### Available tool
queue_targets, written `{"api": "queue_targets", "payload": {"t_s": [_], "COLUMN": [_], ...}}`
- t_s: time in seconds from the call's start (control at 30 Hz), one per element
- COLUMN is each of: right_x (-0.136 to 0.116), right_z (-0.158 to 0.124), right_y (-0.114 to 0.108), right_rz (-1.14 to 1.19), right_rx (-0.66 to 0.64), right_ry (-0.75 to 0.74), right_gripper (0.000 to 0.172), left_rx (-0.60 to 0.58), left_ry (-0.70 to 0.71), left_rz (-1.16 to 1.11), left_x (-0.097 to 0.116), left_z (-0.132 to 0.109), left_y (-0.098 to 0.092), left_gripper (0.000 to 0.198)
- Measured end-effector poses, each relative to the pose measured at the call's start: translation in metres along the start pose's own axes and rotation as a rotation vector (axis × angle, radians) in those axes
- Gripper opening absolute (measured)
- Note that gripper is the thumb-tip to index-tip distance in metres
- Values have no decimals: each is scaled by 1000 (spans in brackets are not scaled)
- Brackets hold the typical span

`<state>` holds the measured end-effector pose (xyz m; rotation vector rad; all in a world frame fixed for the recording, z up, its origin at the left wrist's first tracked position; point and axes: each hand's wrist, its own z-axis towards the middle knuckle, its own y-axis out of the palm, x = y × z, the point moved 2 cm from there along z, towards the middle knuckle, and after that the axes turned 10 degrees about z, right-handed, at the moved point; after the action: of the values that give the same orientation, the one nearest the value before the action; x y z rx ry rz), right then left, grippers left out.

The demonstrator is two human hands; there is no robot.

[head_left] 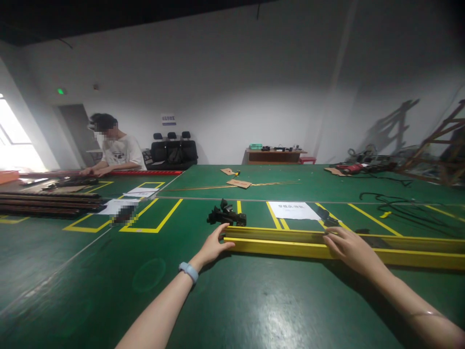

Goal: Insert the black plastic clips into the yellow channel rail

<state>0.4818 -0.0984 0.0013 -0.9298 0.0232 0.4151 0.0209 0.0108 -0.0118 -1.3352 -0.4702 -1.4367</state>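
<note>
A long yellow channel rail [279,248], hollow along its top, lies across the green table and runs out of view at the right. At its left end, my left hand [213,245] grips the rail between thumb and fingers. Farther along, my right hand [350,249] has its fingers closed over the channel, and they hide whatever lies under them. A dark piece [376,241] sits in the channel right of that hand. Just behind the rail's left end is a cluster of black parts [227,214]. Another black part [327,216] lies behind my right hand.
Yellow tape marks the green table [174,286]. A printed sheet [292,211] lies behind the rail. Black cables [407,208] are at right, and a bundle of dark rails [47,205] at left. Across the table, a person [121,150] bends over a red rail [152,173].
</note>
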Motion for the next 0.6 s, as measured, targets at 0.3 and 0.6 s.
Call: {"api": "queue_targets", "payload": {"t_s": [0.3,0.6], "right_x": [55,58], "right_z": [-29,41], "right_y": [-33,-16], "right_rz": [-88,-83], "right_rx": [-90,-10], "right_ry": [90,441], "right_gripper": [34,31], "left_rx": [8,1], "left_ry": [14,25], "left_rz": [28,23], "left_x": [-6,-4], "left_z": [2,1], "left_y": [1,1], "left_gripper": [70,69]}}
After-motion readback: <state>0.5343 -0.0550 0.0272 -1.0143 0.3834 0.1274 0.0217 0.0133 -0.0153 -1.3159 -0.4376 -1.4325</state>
